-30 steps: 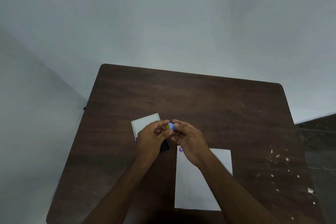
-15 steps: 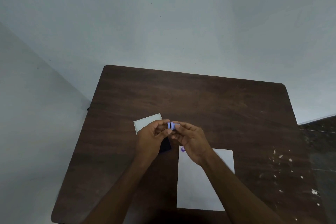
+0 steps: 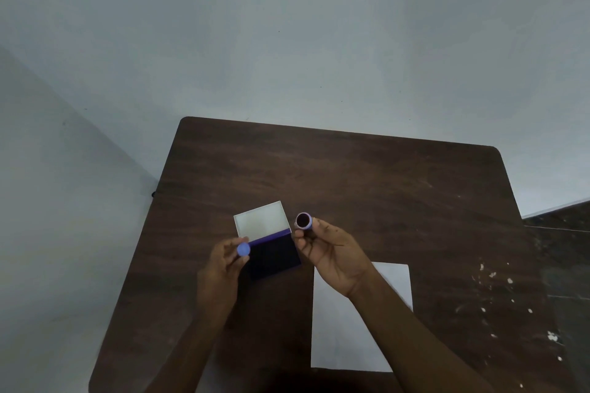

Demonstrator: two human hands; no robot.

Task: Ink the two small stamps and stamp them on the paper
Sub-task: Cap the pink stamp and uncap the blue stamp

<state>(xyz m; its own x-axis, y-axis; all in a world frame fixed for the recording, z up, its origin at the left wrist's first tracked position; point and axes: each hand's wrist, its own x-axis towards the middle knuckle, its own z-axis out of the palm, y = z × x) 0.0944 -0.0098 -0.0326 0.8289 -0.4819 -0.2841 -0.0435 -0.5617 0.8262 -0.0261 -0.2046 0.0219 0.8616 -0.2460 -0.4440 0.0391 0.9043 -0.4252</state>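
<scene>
Ink pad (image 3: 273, 257) open, dark pad inside, lid (image 3: 261, 221) upright.

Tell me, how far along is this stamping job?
Done: the ink pad lies open on the table. In hand: the right hand pinches one small stamp, the left hand another small blue piece. Left: inking and pressing onto the paper, whose visible part is blank.

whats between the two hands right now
In the head view, the open ink pad lies on the table between the left hand, pinching a blue cap, and the right hand, holding the small stamp.
</scene>
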